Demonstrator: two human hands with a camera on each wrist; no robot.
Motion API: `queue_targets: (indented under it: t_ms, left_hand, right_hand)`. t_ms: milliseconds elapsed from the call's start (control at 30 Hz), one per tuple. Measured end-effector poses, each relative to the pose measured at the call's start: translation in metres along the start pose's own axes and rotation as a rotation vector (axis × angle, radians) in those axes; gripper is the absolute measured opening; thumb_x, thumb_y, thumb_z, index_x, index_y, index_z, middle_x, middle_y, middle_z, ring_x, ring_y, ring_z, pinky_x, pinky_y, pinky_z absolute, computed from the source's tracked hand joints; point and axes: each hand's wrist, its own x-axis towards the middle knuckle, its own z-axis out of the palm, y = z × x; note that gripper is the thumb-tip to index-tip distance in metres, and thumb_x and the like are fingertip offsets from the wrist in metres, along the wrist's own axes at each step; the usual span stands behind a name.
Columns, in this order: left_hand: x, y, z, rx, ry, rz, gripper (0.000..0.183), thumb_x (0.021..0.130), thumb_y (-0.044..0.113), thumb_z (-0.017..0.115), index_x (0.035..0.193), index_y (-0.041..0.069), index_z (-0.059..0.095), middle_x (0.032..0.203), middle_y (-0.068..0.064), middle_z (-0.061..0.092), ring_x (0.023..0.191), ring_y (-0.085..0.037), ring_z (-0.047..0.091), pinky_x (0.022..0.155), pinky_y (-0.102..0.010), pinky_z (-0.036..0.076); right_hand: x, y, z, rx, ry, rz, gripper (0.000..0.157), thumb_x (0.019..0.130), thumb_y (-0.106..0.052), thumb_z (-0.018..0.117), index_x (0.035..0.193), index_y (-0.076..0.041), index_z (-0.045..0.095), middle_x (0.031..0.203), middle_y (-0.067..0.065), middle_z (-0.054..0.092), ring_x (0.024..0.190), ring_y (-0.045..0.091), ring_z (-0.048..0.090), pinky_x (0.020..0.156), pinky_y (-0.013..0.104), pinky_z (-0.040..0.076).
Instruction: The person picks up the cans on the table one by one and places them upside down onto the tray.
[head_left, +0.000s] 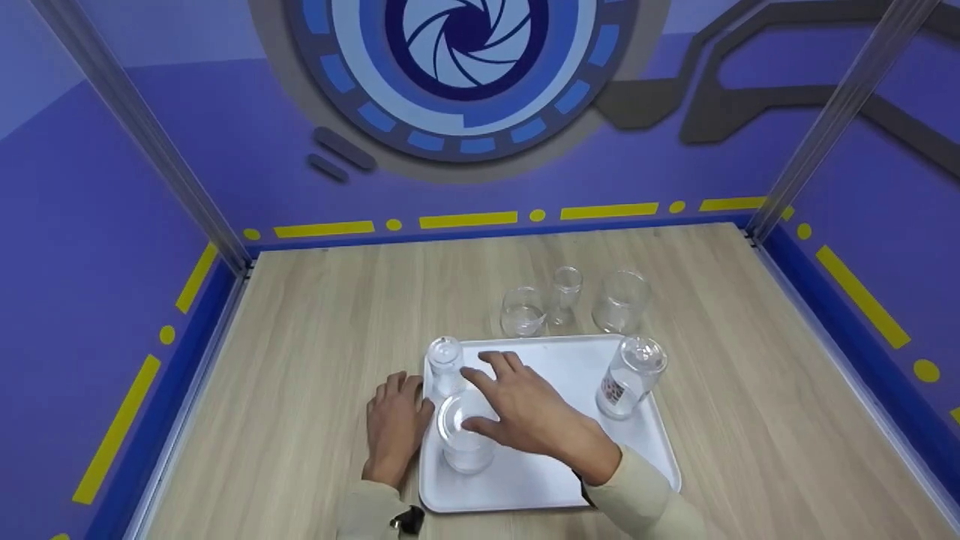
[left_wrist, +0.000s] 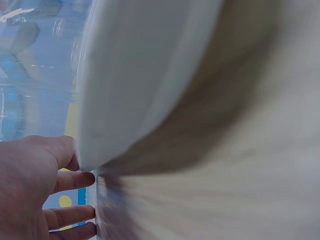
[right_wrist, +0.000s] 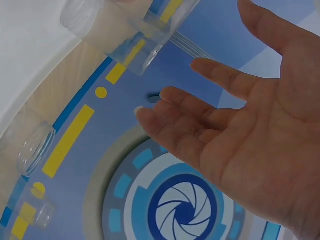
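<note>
A white rectangular tray (head_left: 540,480) lies on the wooden table with three clear glasses on it. My left hand (head_left: 394,424) rests palm down on the table along the tray's left side, its thumb at the rim (left_wrist: 107,125) and its fingers stretched out. Over the tray's left half hovers my right hand (head_left: 525,409), fingers spread and holding nothing. Its thumb overlaps a wide clear glass (head_left: 469,456) near the front left. Behind that glass, a narrower one (head_left: 445,358) stands in the back left corner. A tall glass with a printed label (head_left: 630,375) stands at the tray's right side.
Just behind the tray stand a low rounded glass (head_left: 523,313), a small stemmed glass (head_left: 566,289) and a wider tumbler (head_left: 621,301). Blue printed walls (head_left: 480,196) enclose the wooden table (head_left: 322,337) at the back and both sides.
</note>
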Motion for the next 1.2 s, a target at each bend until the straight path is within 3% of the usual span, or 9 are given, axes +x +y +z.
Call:
queue_targets:
  t_ms: [833, 1200]
  left_hand:
    - [-0.002, 0.002, 0.000, -0.023, -0.041, -0.054, 0.041, 0.099, 0.025, 0.069, 0.135, 0.006, 0.069, 0.146, -0.021, 0.056, 0.134, -0.041, 0.051, 0.110, -0.060, 0.040]
    - [-0.002, 0.002, 0.000, -0.021, -0.014, -0.038, 0.038, 0.098, 0.022, 0.071, 0.132, 0.006, 0.071, 0.144, -0.021, 0.058, 0.131, -0.041, 0.053, 0.108, -0.059, 0.043]
  right_hand:
    - [-0.002, 0.039, -0.051, 0.052, 0.092, 0.111, 0.067, 0.094, -0.033, 0.083, 0.147, -0.002, 0.057, 0.149, 0.030, 0.050, 0.136, 0.047, 0.049, 0.108, 0.058, 0.047]
    - [-0.004, 0.061, -0.072, 0.061, 0.121, 0.149, 0.067, 0.094, -0.030, 0.083, 0.147, 0.001, 0.055, 0.150, 0.032, 0.047, 0.139, 0.050, 0.046, 0.111, 0.061, 0.042]
